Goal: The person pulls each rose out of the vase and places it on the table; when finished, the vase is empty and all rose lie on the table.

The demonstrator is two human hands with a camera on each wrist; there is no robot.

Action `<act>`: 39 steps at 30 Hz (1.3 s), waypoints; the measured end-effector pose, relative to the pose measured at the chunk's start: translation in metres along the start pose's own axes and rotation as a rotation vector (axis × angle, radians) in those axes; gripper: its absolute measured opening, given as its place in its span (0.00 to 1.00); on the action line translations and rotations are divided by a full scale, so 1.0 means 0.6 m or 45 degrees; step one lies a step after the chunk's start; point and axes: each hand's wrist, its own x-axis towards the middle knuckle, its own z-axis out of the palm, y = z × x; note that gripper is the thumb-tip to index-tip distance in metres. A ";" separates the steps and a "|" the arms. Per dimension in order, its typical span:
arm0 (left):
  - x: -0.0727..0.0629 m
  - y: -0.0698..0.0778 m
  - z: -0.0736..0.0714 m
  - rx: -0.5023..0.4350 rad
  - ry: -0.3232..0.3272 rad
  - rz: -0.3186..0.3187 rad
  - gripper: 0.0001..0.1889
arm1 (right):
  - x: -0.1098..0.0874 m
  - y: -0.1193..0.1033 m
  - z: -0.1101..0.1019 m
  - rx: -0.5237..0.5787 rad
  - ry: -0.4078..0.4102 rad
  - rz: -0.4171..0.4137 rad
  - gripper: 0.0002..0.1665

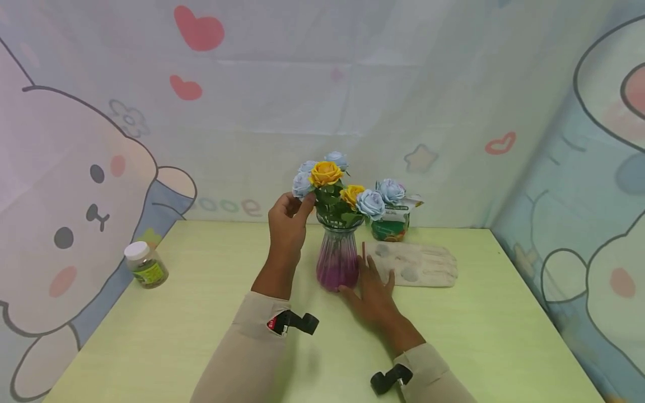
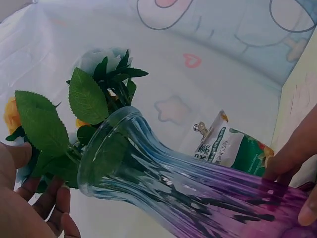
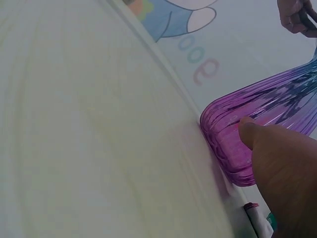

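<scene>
A glass vase [image 1: 337, 260], clear at the neck and purple at the base, stands upright on the table with artificial blue and yellow roses in it. At its left side my left hand [image 1: 288, 221] pinches a blue rose [image 1: 302, 185] just under the bloom; in the left wrist view leaves [image 2: 44, 121] partly hide the fingers. Low on the vase, my right hand [image 1: 375, 296] holds the purple base, its thumb [image 3: 250, 131] on the near side in the right wrist view. A yellow rose [image 1: 326, 173] rises above the rim, and another blue rose [image 1: 371, 204] leans out to the right.
Behind the vase on the right stands a green and white packet [image 1: 390, 228] with a clip on it. A flat whitish cloth-like item [image 1: 418, 266] lies right of the vase. On the far left of the table [image 1: 201, 336] is a small jar [image 1: 147, 266] with a white lid.
</scene>
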 end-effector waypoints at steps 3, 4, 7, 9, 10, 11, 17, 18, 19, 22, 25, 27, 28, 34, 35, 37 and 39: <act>0.002 0.007 -0.003 0.003 -0.044 0.039 0.13 | 0.000 0.000 -0.001 -0.008 -0.016 0.005 0.58; 0.002 0.008 -0.004 0.001 -0.055 0.049 0.13 | 0.000 0.000 -0.001 -0.005 -0.014 0.002 0.58; 0.005 0.011 -0.008 -0.005 -0.083 0.075 0.13 | -0.001 0.000 -0.001 0.014 -0.006 -0.007 0.58; 0.008 0.012 -0.009 0.033 -0.126 0.090 0.15 | -0.001 0.001 -0.001 0.018 0.002 -0.010 0.58; 0.009 0.011 -0.009 0.073 -0.154 0.092 0.16 | -0.001 0.001 0.000 0.015 0.002 -0.008 0.58; 0.011 0.012 -0.009 0.121 -0.176 0.094 0.16 | -0.001 0.001 -0.001 0.014 0.004 -0.005 0.58; 0.013 0.028 -0.011 0.270 -0.190 0.108 0.18 | -0.003 -0.003 -0.006 0.034 -0.005 -0.008 0.57; 0.012 0.030 -0.012 0.263 -0.186 0.110 0.17 | -0.004 -0.004 -0.007 0.037 -0.009 -0.010 0.57; 0.012 0.032 -0.013 0.265 -0.193 0.112 0.17 | -0.005 -0.005 -0.008 0.043 -0.009 -0.013 0.57; 0.014 0.035 -0.012 0.227 -0.216 0.132 0.18 | -0.006 -0.007 -0.010 0.052 -0.015 -0.016 0.56; 0.018 0.033 -0.010 0.171 -0.249 0.116 0.17 | -0.006 -0.007 -0.011 0.058 -0.027 -0.014 0.56; 0.020 0.030 -0.007 0.190 -0.247 0.093 0.17 | -0.005 -0.007 -0.012 0.058 -0.046 -0.009 0.56; 0.020 0.029 -0.005 0.217 -0.246 0.079 0.17 | -0.005 -0.007 -0.012 0.056 -0.054 -0.004 0.56; 0.024 0.034 0.004 0.343 -0.324 0.068 0.20 | -0.004 -0.006 -0.009 0.075 -0.064 0.014 0.56; 0.026 0.035 0.002 0.328 -0.356 0.065 0.20 | -0.004 -0.006 -0.007 0.083 -0.064 0.016 0.55; 0.027 0.040 -0.004 0.250 -0.416 0.039 0.22 | -0.004 -0.004 -0.006 0.092 -0.067 0.019 0.55; 0.029 0.045 -0.011 0.159 -0.471 0.035 0.24 | -0.004 -0.002 -0.006 0.099 -0.064 0.019 0.55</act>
